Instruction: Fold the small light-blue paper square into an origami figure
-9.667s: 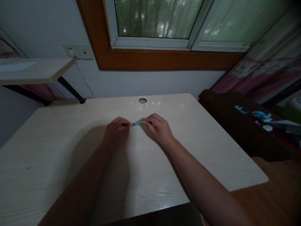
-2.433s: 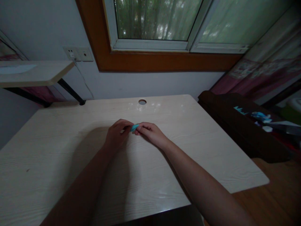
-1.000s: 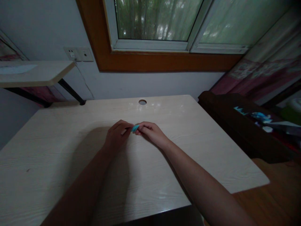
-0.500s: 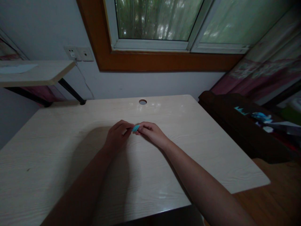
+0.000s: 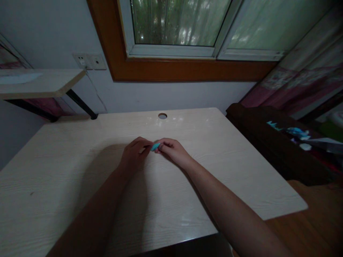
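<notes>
A small folded piece of light blue paper [image 5: 155,146] sits between my two hands over the middle of the pale wooden desk [image 5: 66,171]. My left hand [image 5: 133,156] pinches its left end with curled fingers. My right hand [image 5: 173,152] pinches its right end, fingers closed. Most of the paper is hidden by my fingertips. Both wrists rest low on the desk.
A round cable hole [image 5: 162,116] lies at the desk's far edge, below a window [image 5: 174,25]. A side shelf [image 5: 40,82] juts out at the left. At the right a dark wooden piece of furniture [image 5: 270,142] carries blue and white paper bits [image 5: 294,132].
Since ten seconds ago my hands have come closer together and the blue paper looks shorter and more bunched. Over the last second the hands have hardly moved.
</notes>
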`<state>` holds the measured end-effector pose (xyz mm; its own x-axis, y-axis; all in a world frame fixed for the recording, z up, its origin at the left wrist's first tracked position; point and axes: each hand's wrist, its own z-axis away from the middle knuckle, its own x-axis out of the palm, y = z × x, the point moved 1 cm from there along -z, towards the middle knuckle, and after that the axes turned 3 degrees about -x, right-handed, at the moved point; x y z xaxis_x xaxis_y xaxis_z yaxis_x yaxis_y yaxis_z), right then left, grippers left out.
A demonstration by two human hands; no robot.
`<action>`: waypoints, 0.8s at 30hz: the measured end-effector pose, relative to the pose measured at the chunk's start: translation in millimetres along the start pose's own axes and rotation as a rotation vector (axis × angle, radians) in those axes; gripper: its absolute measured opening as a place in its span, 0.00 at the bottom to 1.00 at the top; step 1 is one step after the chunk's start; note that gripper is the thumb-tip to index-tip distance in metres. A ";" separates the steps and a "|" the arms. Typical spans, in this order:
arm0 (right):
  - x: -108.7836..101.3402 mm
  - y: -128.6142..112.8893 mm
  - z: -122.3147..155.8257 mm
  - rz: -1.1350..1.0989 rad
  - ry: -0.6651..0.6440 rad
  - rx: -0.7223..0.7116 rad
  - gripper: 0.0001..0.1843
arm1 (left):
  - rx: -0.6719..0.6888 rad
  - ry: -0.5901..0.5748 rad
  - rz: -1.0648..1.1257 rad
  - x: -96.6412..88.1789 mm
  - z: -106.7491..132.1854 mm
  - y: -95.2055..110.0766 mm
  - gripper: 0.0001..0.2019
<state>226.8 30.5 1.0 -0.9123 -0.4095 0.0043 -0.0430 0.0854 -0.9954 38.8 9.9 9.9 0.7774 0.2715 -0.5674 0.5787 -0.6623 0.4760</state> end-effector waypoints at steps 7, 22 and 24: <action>-0.3 0.7 -0.1 -0.080 0.015 0.033 0.09 | -0.034 -0.013 0.017 0.5 -0.2 1.3 0.04; 0.4 -5.9 1.2 -0.030 -0.004 0.021 0.09 | -0.003 0.016 0.016 -0.2 -1.4 1.8 0.04; 0.6 -7.5 1.2 -0.025 0.000 0.023 0.08 | -0.013 0.013 0.022 -0.1 -1.0 0.8 0.04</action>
<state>227.1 28.5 8.4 -0.9110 -0.4114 0.0290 -0.0564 0.0544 -0.9969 39.4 10.1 11.0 0.7929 0.2667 -0.5479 0.5649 -0.6588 0.4968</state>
